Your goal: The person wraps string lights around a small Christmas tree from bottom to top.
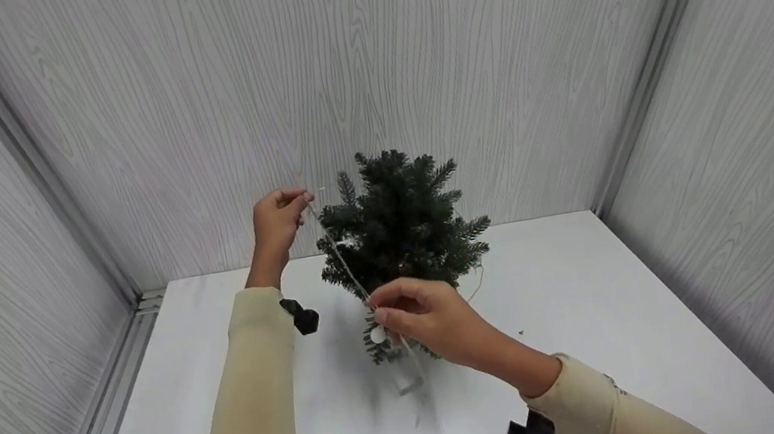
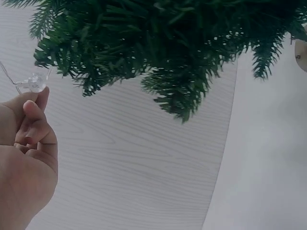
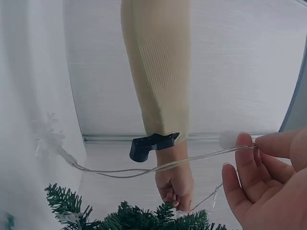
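A small green artificial Christmas tree [image 1: 402, 215] stands at the middle of the white table. My left hand [image 1: 277, 221], left of its upper branches, pinches a string of fairy lights [image 1: 340, 258] between thumb and fingertips. In the left wrist view, a clear plastic light [image 2: 36, 83] shows right at those fingertips. In front of the lower branches, my right hand [image 1: 435, 316] pinches the same string, which runs slanting between both hands. A clear snowflake light [image 3: 49, 136] hangs from the wire in the right wrist view. Beside the right fingers is a white disc [image 1: 378, 334].
Wood-grain panels rise behind the white table [image 1: 575, 372] and along both sides. A loose strand of wire [image 1: 478, 283] loops out at the tree's right. Some clear, see-through part [image 1: 406, 379] shows below the branches. Each sleeve carries a black wrist device [image 1: 527, 433].
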A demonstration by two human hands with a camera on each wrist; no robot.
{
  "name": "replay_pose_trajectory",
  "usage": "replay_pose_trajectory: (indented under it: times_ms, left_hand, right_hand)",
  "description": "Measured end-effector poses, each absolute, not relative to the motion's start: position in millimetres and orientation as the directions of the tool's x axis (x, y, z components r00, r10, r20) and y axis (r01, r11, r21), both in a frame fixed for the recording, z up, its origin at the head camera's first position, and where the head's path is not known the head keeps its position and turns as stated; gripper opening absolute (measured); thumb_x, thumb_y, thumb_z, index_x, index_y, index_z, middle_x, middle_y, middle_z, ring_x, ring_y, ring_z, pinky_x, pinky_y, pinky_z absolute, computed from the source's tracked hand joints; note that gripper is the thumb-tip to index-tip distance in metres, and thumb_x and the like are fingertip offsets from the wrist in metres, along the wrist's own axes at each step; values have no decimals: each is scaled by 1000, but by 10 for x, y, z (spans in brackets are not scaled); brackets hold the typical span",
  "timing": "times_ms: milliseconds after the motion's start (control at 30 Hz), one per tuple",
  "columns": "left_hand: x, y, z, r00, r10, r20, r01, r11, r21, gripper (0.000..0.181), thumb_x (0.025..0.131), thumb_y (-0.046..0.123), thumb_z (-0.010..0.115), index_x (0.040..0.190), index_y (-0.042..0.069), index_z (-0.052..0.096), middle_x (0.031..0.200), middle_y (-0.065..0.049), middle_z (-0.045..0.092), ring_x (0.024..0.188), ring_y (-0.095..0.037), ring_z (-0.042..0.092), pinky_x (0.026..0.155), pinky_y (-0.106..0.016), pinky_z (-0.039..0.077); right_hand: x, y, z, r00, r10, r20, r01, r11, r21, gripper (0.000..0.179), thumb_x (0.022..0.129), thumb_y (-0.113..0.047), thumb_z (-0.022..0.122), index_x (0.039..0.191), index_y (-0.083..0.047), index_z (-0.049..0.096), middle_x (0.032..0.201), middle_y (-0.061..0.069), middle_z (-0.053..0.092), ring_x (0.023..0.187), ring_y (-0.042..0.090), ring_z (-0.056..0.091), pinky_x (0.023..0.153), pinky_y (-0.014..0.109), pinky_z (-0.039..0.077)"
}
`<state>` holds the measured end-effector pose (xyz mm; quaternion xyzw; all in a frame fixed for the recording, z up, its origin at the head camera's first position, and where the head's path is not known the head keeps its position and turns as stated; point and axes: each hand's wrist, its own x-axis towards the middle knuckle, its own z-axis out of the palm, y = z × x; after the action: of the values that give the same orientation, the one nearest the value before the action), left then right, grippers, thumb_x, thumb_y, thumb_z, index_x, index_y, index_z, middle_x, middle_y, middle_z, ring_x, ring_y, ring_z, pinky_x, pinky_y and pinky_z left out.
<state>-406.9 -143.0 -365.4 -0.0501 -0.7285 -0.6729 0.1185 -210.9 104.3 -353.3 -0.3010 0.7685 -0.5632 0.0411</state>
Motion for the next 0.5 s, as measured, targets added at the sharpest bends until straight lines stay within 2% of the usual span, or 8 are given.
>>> replay_pose_trajectory:
  times_ms: [267,500]
  left_hand:
    - [-4267,-1515,-3984,-939,-147,312,301,90,949,30,98,23,69,117,-1,71,113,-16,71,67,-8,53,60,-20,45]
    - [-4287,-1432,-4088,-929,-126,348,325,172,930,25,99,20,67,113,-1,71,108,-15,72,73,-11,58,67,-24,50]
  right_hand:
    - [-2028,885,-3521,-828,-488,276,-379,125,-917,23,100,-12,64,121,-3,68,102,19,67,72,13,61,68,26,55]
    - [-1996,812,-3559,-851,-470,234,-325,121,-938,23,99,-12,66,121,-6,69,103,8,68,76,13,62,70,25,55]
